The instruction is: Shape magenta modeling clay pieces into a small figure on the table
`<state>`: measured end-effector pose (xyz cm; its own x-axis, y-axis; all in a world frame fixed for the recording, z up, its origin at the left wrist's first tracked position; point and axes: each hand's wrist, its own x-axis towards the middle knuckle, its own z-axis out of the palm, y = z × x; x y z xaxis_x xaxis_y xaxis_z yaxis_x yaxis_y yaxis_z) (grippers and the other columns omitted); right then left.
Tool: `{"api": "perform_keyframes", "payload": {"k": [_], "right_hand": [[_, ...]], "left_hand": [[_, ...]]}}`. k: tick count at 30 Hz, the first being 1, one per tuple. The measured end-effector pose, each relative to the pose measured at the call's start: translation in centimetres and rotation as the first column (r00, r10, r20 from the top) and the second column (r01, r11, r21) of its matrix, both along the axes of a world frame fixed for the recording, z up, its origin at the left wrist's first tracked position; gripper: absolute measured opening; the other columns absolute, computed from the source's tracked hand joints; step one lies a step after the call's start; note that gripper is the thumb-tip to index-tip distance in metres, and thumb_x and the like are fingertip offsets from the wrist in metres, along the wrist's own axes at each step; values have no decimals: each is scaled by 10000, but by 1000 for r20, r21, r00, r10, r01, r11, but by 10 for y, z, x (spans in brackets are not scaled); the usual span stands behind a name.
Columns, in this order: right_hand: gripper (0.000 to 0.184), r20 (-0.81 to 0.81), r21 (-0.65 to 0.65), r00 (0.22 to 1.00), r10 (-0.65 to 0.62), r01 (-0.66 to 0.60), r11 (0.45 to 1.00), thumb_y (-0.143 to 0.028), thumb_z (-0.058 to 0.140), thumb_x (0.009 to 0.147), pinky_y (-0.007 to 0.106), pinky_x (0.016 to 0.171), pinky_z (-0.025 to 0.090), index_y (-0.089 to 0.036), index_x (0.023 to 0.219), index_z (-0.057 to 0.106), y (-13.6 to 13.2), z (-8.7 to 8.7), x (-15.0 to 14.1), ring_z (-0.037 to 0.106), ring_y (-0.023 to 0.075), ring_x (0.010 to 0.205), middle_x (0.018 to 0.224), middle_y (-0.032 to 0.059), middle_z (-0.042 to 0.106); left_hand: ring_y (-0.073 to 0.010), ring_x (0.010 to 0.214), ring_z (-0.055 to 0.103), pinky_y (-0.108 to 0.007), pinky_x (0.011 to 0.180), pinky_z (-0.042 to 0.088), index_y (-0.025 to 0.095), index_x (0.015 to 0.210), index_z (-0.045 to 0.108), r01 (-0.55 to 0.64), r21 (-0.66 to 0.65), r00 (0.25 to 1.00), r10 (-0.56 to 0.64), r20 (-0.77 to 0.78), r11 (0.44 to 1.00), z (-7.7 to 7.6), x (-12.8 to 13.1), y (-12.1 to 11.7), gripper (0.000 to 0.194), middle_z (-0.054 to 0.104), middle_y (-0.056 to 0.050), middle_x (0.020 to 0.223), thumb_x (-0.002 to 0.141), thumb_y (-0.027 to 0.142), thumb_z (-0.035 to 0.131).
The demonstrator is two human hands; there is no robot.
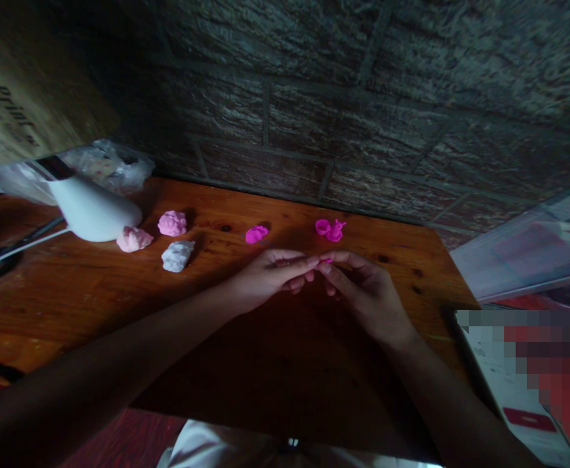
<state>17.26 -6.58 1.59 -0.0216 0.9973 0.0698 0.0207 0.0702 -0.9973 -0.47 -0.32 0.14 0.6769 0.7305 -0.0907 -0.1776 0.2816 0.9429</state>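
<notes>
Both my hands meet above the wooden table (207,292). Between the thumb and fingers of my right hand (367,292) is a small bit of bright pink clay (327,260). The fingertips of my left hand (275,273) are pinched together and touch the same bit, mostly covering it. Just beyond the hands lies a lump of magenta clay (256,234). Further right stands a small magenta clay figure (333,230), with a round part on its left and two thin points on top.
A pink lump (172,223), a paler pink lump (134,239) and a white lump (177,256) sit at the left, near a white lamp base (94,208) with a cable. Clear plastic bags (114,166) lie behind it. A dark brick wall (294,123) borders the table's back.
</notes>
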Motion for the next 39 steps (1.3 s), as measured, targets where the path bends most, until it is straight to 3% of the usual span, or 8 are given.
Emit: {"api": "perform_keyframes", "payload": {"k": [7,11,15,24,29,35,39], "right_hand": [[249,-52,-52,996,-70,67,996,-427,830,807,217,519,472,-207,911,777,3,-2,3,566,91,575,754,3,721],[277,-18,-97,998,-63,61,993,-433,873,744,228,523,481,-199,869,793,3,-3,1,570,95,575,789,19,750],[296,16,-100,999,-39,40,994,-417,899,701,227,508,469,-208,891,810,3,-5,0,555,96,569,801,18,766],[283,29,-75,999,-43,45,996,-451,893,707,221,517,464,-233,880,843,3,-5,-2,539,101,585,790,18,767],[272,77,-54,997,-28,32,998,-464,868,743,226,528,465,-227,874,842,3,-4,-2,548,111,603,759,15,752],[235,74,-46,997,29,-26,999,-435,850,771,230,565,477,-242,904,840,2,-5,-1,584,115,633,833,16,790],[222,37,-91,989,141,-137,986,-428,831,797,230,581,462,-239,913,842,2,-5,1,553,103,623,852,22,796]], "left_hand": [[-91,594,486,-259,574,349,135,844,740,-54,109,996,62,-64,993,0,-1,0,382,603,8,706,811,516,751],[-86,568,439,-254,562,322,145,783,706,-155,229,981,177,-79,961,1,-1,1,365,566,26,659,833,506,729],[-91,568,430,-249,561,312,154,763,682,-196,263,970,225,-87,945,2,-2,2,344,523,40,615,828,487,737],[-84,575,448,-241,553,322,143,833,721,-194,256,972,220,-77,947,0,-1,2,330,620,3,720,842,472,728],[-95,573,444,-247,554,335,134,911,764,-118,281,982,154,-111,952,-1,-2,2,311,606,3,678,847,435,723],[-96,577,452,-241,561,332,137,924,771,-113,291,984,148,-99,950,-2,-3,3,270,566,28,621,846,391,726],[-101,607,487,-245,579,352,137,891,771,-66,278,990,97,-98,958,-2,-3,4,278,603,14,654,842,408,735]]}}
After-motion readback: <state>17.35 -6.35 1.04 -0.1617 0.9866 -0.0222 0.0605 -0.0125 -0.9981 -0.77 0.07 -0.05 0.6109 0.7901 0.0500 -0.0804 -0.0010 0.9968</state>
